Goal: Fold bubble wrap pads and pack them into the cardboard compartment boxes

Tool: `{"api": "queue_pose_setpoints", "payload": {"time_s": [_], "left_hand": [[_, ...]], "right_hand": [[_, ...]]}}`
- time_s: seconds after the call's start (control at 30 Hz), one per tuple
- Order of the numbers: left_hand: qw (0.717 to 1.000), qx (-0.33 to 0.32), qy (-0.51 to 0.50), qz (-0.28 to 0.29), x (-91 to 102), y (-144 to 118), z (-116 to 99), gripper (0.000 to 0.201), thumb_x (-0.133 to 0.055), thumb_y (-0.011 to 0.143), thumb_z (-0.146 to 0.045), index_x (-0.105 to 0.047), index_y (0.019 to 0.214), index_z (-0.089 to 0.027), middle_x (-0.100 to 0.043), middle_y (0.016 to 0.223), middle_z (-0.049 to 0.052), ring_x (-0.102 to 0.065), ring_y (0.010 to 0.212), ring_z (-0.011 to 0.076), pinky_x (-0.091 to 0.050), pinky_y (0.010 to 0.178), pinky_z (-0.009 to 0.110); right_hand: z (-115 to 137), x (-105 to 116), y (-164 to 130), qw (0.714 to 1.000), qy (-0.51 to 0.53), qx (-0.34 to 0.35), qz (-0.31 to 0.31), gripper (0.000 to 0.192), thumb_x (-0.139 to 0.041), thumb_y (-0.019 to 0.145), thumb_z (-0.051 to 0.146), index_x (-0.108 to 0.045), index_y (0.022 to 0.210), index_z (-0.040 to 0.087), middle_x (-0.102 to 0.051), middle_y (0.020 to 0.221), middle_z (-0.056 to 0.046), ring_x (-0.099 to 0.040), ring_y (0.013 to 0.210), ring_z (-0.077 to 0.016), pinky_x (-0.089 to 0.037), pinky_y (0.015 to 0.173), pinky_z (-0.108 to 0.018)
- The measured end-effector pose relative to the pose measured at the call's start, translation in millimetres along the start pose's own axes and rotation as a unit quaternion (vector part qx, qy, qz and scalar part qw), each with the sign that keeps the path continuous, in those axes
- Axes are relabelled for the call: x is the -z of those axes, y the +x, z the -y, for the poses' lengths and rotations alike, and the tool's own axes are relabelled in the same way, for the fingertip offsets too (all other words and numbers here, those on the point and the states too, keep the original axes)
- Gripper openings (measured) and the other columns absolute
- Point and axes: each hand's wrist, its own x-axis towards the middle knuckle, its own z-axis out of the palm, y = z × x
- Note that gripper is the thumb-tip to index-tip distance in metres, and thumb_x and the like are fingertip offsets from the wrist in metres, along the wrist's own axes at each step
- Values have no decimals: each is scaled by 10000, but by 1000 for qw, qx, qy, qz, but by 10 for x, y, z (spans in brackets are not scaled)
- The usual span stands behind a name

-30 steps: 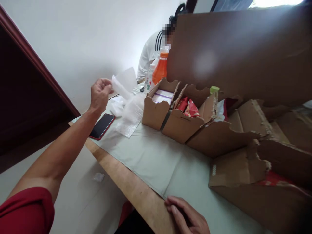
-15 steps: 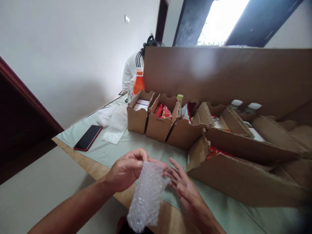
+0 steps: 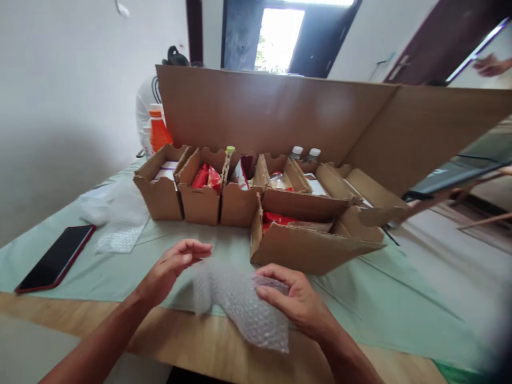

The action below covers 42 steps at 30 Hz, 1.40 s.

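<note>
A clear sheet of bubble wrap [image 3: 244, 304] hangs over the front edge of the table. My right hand [image 3: 298, 298] grips its right side between thumb and fingers. Just off the sheet's upper left corner is my left hand [image 3: 170, 269], with thumb and fingers apart and nothing held. Beyond my hands stands a low cardboard box [image 3: 312, 242] with red packets [image 3: 276, 217] inside.
Behind stands a row of cardboard bins [image 3: 200, 202] holding packets and boxes, backed by a tall cardboard panel [image 3: 256, 106]. On the left lie a phone [image 3: 56, 258] and more bubble wrap [image 3: 124, 213]. An orange bottle [image 3: 160, 130] stands near a seated person [image 3: 144, 104].
My right hand has taken hold of the bubble wrap, and my left hand has let go of it. The wrap has swung rightward. My view has turned to the right.
</note>
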Motion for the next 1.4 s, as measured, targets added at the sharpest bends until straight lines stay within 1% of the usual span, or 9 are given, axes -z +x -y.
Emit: {"api": "queue_pose_setpoints", "payload": {"time_s": [0.17,0.3,0.4,0.47,0.73,0.87,1.1,1.27,1.4], "left_hand": [[940,-105,298,128,-414,64,-250,619,-813,790,-418,-624,1374,-339,-596,1527,74,-431,1499,349,-226,1277,593],[894,-76,386,213,-567,144,-166,208,-664,892,-388,-729,1049,-268,-776,1051,21,-705,1074,263,-216,1271,579],[895,-20,407,184,-387,166,25,286,-568,930,-465,-691,817,-233,-725,818,15,-676,790,230,-523,939,422],[906,3,385,173,-239,154,127,356,-564,930,-536,-684,782,-235,-705,783,16,-659,765,233,-514,750,331],[963,78,222,130,-336,146,151,407,-665,849,-586,-706,1043,-230,-745,916,37,-691,838,239,-529,725,312],[912,42,400,84,-457,211,315,461,-644,843,-433,-659,1252,-221,-673,735,-11,-619,674,195,-470,640,288],[790,-156,591,-34,-372,-45,375,335,-543,973,-341,-643,1267,-214,-707,1047,119,-663,958,304,-554,835,447],[773,-259,575,61,-828,-116,219,283,-498,996,-151,-637,1223,-245,-703,1176,107,-652,1084,277,-551,922,444],[746,-215,616,131,-1027,-42,393,276,-506,971,-131,-653,1195,-197,-702,1179,134,-641,1069,307,-559,899,479]], "right_hand": [[243,-13,-18,962,-249,102,47,120,-692,888,190,-779,962,228,-799,927,-7,-700,872,-174,-492,825,-306],[358,96,-101,953,-262,151,-5,77,-713,902,178,-766,928,228,-795,901,10,-690,852,-159,-479,825,-292],[351,314,-228,967,-203,128,-91,69,-696,905,220,-761,887,229,-779,851,16,-678,801,-148,-497,793,-279],[290,440,-315,973,-163,99,-132,80,-687,897,245,-754,861,221,-772,833,14,-680,781,-142,-509,767,-265],[-139,627,-398,972,-158,14,-171,156,-664,873,326,-753,861,198,-783,831,-12,-712,777,-165,-547,726,-260],[-548,715,-287,947,-244,-17,-208,219,-680,824,362,-774,937,201,-806,886,-43,-733,783,-212,-579,740,-321],[-900,788,-706,900,-339,9,-275,294,-593,962,437,-754,1048,206,-798,1051,-112,-740,998,-285,-590,882,-453],[-725,358,-606,894,-390,135,-172,242,-518,1032,276,-741,1118,233,-784,1147,-80,-726,1067,-248,-580,967,-457],[-756,-116,-256,893,-421,155,-26,350,-533,1008,194,-664,1333,190,-663,1437,-123,-606,1332,-284,-543,1065,-480]]}}
